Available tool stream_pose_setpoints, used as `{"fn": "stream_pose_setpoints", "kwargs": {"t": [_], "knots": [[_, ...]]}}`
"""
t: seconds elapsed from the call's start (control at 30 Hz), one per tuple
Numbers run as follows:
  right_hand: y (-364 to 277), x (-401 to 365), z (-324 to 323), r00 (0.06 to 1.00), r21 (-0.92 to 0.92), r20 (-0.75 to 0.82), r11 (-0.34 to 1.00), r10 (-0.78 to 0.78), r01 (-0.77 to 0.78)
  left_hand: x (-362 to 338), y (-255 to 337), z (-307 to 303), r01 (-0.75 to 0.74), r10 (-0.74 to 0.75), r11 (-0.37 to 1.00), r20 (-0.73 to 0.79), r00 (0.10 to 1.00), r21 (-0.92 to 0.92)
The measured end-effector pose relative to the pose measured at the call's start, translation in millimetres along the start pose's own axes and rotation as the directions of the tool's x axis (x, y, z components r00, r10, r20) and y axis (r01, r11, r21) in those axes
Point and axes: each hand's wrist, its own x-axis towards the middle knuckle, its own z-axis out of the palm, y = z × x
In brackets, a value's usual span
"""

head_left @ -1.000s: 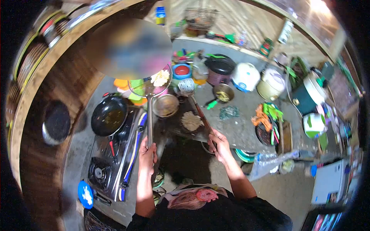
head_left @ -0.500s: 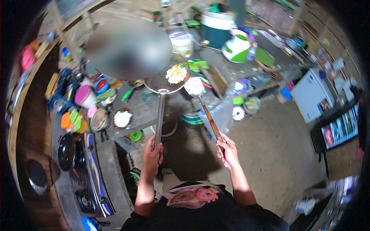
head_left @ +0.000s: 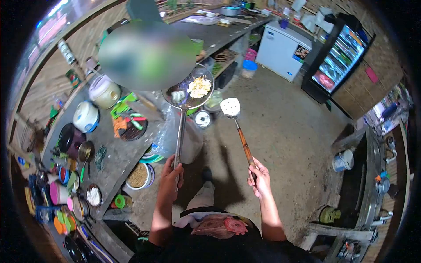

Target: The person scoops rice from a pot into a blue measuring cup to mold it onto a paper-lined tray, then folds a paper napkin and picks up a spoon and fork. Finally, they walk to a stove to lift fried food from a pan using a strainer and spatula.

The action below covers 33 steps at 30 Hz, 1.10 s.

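Observation:
My left hand grips the long metal handle of a wire skimmer, held out in front of me. Pale yellow fried food lies in its mesh bowl. My right hand holds the wooden handle of a slotted metal spatula, whose blade hovers just right of the skimmer, not touching it. Both tools are over the bare dirt floor, away from the counter.
A cluttered grey counter runs along my left with rice cookers, bowls, a tray of vegetables and pots. A white chest freezer and a glass-door drinks fridge stand ahead. A bench with a tin is on my right.
I have turned to the right, away from the stove and counter, which have slid to my left. The skimmer and spatula stay in my hands, now over the floor facing the freezer.

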Motion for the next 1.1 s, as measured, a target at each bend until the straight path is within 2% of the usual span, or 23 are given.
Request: {"fn": "stream_pose_setpoints", "kwargs": {"t": [0.07, 0.1, 0.37, 0.5, 0.73, 0.8, 0.87, 0.93, 0.97, 1.1], "knots": [[-12, 11, -12, 0.999, 0.013, -0.049, 1.000, -0.018, 0.018, 26, 0, 20, 0.018, -0.017, 1.000, 0.056, 0.998, -0.023], [-20, 19, -15, 0.998, 0.020, -0.048, 0.999, -0.040, 0.041, 42, -1, 28, -0.003, 0.001, 0.999, 0.092, 0.996, 0.032], [-87, 118, -34, 0.986, 0.043, -0.122, 0.992, -0.111, 0.117, 170, 11, 116, 0.019, -0.018, 1.000, 0.196, 0.981, -0.004], [-120, 174, -39, 0.985, 0.034, -0.128, 0.992, -0.116, 0.121, 224, 25, 155, 0.013, -0.002, 0.998, 0.191, 0.982, -0.055], [-171, 253, -48, 0.984, 0.064, -0.146, 0.992, -0.102, 0.112, 305, 51, 213, 0.039, -0.033, 0.999, 0.179, 0.983, -0.032], [-184, 281, -55, 0.986, 0.084, -0.133, 0.991, -0.097, 0.109, 324, 54, 230, 0.097, -0.066, 0.986, 0.216, 0.974, -0.138], [-195, 311, -65, 0.986, 0.085, -0.151, 0.993, -0.072, 0.086, 345, 53, 251, 0.104, -0.081, 0.986, 0.169, 0.982, -0.131], [-209, 343, -82, 0.992, 0.087, -0.112, 0.993, -0.064, 0.074, 370, 48, 271, -0.008, 0.027, 0.996, 0.228, 0.973, -0.086], [-218, 361, -91, 0.995, 0.085, -0.081, 0.994, -0.065, 0.072, 380, 48, 286, 0.029, -0.013, 0.993, 0.138, 0.990, -0.118], [-254, 432, -131, 0.998, 0.085, -0.014, 0.994, -0.067, 0.068, 430, 44, 339, 0.017, 0.007, 0.981, 0.126, 0.992, -0.191]]}}
